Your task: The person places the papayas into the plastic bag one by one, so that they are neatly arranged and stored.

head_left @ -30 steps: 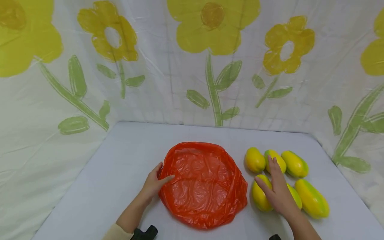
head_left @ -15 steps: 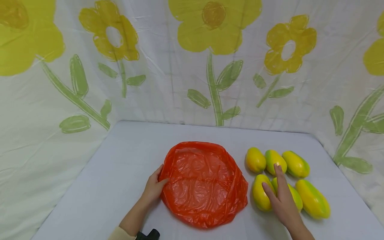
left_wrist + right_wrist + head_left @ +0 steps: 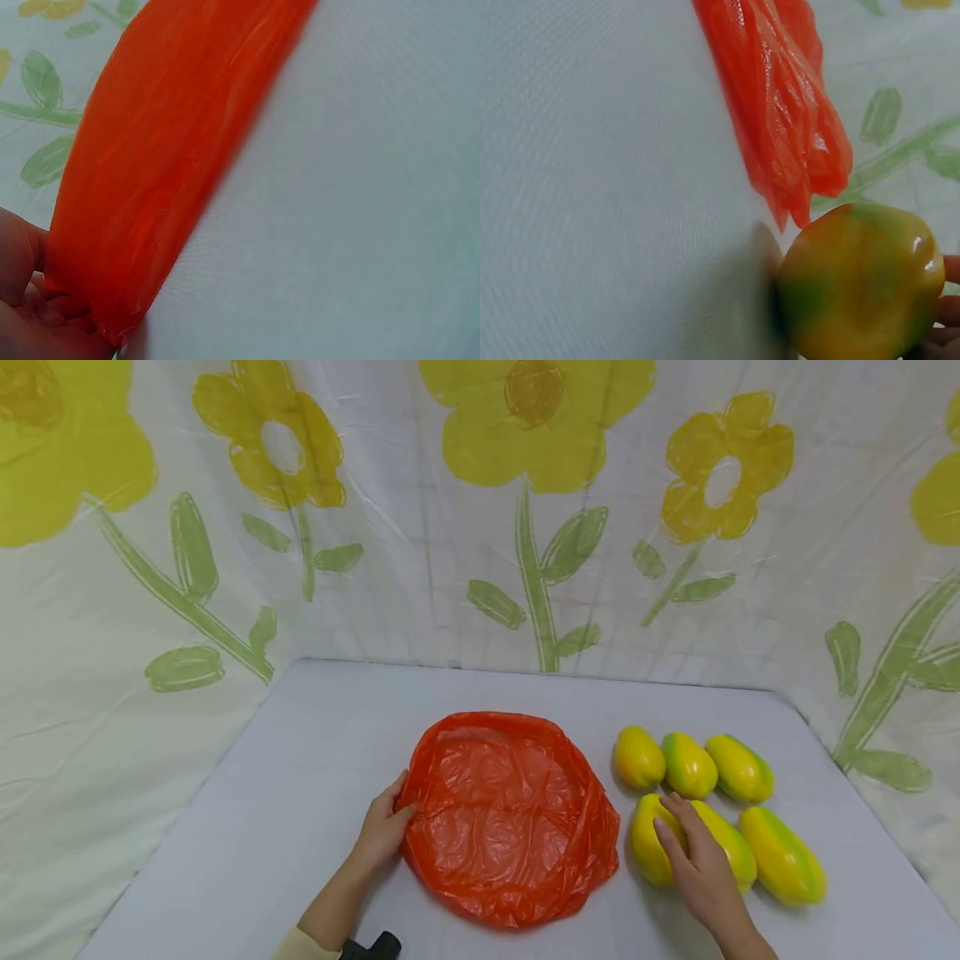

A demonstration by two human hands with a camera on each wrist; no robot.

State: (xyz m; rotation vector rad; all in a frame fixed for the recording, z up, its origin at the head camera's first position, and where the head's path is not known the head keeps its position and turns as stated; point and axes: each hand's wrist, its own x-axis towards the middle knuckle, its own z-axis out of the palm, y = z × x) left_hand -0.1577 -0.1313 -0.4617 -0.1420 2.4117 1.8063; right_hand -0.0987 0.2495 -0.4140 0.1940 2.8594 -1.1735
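Observation:
A red plastic bag (image 3: 502, 827) lies spread in a round shape on the table, its rim raised. My left hand (image 3: 381, 833) holds its left edge, thumb over the rim and fingers on the outer side. In the left wrist view the bag's side (image 3: 165, 150) rises from that hand. My right hand (image 3: 707, 872) is over the front row of mango-like fruits, fingers fairly straight, nearest the front left fruit (image 3: 651, 843) and the front middle fruit (image 3: 726, 846). A yellow-green fruit (image 3: 862, 277) stands close in the right wrist view, with fingertips (image 3: 951, 309) beside it; contact is unclear.
Three fruits form the back row: a left one (image 3: 639, 758), a middle one (image 3: 690, 766) and a right one (image 3: 739, 768). Another fruit (image 3: 783, 857) lies at the front right. A flower-printed white curtain (image 3: 405, 527) borders the white table (image 3: 262, 802).
My left thumb has come down onto the bag's rim. My right hand has drawn back and lowered over the front fruits. Bag and fruits have stayed in place.

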